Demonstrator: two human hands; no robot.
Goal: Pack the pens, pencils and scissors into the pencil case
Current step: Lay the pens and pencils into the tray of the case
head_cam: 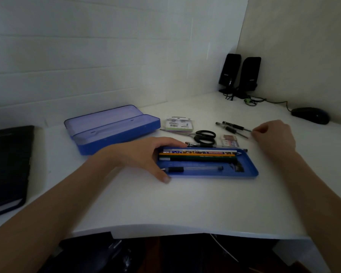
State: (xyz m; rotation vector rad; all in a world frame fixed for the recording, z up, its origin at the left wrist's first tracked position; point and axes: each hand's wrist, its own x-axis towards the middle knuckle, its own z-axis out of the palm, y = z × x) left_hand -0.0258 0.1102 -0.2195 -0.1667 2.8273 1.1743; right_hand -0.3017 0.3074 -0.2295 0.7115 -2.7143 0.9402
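bare desk (185, 203) in front, scissors (204, 137) behind tray (250, 172)

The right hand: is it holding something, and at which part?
The right hand pinches the near tip of a black pen that lies on the desk. The left hand only steadies the blue tray at its left end.

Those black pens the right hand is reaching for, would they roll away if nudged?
Probably, somewhat. The black pens look round and slim and lie loose on the smooth white desk, so a sideways nudge could roll them. They seem stiff and light, easy to pinch. The right hand is at their tips; whether it grips one yet is unclear.
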